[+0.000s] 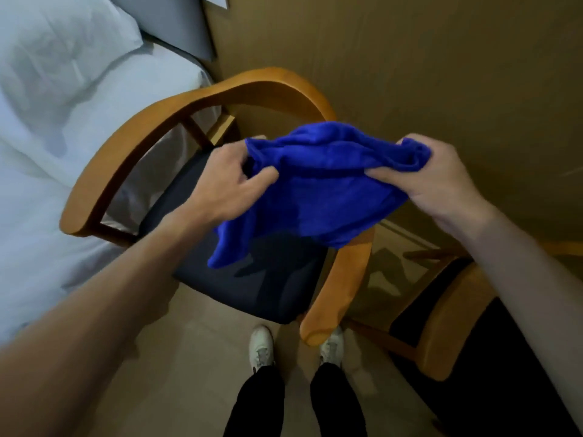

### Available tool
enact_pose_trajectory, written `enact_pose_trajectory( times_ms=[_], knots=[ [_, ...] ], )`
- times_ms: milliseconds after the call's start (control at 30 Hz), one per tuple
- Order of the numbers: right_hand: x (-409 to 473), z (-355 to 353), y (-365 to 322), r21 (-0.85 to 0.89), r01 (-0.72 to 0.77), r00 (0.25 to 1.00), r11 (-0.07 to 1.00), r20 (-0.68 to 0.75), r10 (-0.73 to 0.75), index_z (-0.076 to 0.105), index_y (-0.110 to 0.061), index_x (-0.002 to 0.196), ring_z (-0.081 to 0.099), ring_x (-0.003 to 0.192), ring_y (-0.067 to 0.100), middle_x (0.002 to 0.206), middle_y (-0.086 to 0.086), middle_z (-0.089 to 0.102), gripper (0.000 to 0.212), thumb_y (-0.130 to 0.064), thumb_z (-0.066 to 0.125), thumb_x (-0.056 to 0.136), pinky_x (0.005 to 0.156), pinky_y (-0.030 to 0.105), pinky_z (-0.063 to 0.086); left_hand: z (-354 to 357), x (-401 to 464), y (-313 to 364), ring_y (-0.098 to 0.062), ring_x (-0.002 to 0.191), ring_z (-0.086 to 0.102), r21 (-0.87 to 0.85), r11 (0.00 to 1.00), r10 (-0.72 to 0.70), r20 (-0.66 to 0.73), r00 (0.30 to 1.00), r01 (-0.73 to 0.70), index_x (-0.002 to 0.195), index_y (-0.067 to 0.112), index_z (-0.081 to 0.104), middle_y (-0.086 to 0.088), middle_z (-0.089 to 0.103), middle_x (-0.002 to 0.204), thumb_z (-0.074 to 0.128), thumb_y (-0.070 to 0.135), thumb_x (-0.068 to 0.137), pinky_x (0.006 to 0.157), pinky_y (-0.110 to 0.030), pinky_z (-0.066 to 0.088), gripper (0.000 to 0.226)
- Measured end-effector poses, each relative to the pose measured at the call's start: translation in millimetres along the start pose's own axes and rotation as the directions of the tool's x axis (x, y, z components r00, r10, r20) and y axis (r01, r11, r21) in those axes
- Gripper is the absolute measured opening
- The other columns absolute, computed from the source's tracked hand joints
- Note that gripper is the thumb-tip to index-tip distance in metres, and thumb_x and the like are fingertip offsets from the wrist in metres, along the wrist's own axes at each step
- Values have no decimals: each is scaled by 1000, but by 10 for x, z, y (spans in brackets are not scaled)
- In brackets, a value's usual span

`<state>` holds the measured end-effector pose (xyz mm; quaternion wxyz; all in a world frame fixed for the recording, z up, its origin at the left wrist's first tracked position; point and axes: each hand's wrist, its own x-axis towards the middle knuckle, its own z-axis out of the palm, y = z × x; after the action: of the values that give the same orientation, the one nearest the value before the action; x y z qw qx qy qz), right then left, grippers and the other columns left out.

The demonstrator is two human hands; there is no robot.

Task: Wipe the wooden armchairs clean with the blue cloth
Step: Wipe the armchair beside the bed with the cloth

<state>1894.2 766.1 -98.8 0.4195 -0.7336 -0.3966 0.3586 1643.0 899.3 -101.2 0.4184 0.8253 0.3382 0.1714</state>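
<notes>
— Brown wall panelling (441,58) is seen behind everything, and pale floor tiles (195,357) below. What is counted in the room?

— Two wooden armchairs are counted. One armchair (220,93) is seen whole in the middle, with a curved wooden back and arms and a dark seat pad (268,285). A second armchair (448,326) is seen only in part at the lower right, with the same wood and a dark seat.

— And beside them?

— One bed (47,184) with white sheets is set just beside the middle armchair, on its left. One white pillow (63,36) is laid at its head.

— Where is the cloth found?

— One blue cloth (315,190) is held up in the air above the middle armchair's seat, not touching the wood. It is bunched along its top edge, and one corner is left hanging down at the lower left.

— How are the hands occupied?

— Two hands are seen, both closed on the cloth. Its left end is pinched by the left hand (227,181), with fingers and thumb curled into the fabric. Its right end is gripped by the right hand (441,181), with the fabric gathered between thumb and fingers.

— Anything lower down?

— Two white shoes (262,348) and two dark trouser legs (258,405) are seen on the tiles, just in front of the middle armchair.
</notes>
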Motion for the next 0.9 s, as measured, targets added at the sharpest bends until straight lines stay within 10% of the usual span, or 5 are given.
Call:
enact_pose_trajectory(
  times_ms=[267,400,533,900],
  knots=[
    [-269,-623,-170,-313,63,997,948,-30,-76,61,-30,73,60,66,-3,70,-16,64,28,-22,87,67,57,16,48,-32,129,108,-11,77,58,137,957,241,122,963,-257,89,15,57,3,59,82,66,19,82,72,-37,49,13],
    [-778,-551,481,-509,-30,992,860,93,90,62,-24,73,67,76,17,78,-2,70,27,-10,84,68,69,41,52,654,-374,-162,-19,88,58,277,915,206,306,930,-293,98,15,59,0,60,92,68,14,74,81,-40,46,26],
    [-1365,-141,1242,-602,-154,887,784,266,378,60,-20,72,61,71,8,74,-5,63,19,-16,78,77,69,37,51,1317,-1056,-537,-21,94,57,422,844,67,530,845,-331,111,24,58,1,57,100,60,21,78,84,-33,40,33],
    [-1662,571,1745,-416,-442,739,794,332,586,44,-36,113,57,109,9,119,-12,54,43,-38,71,80,90,35,52,1622,-1648,-964,-3,95,50,269,963,-142,591,794,-28,113,33,46,17,52,106,60,41,78,90,-24,40,39]
  ],
)
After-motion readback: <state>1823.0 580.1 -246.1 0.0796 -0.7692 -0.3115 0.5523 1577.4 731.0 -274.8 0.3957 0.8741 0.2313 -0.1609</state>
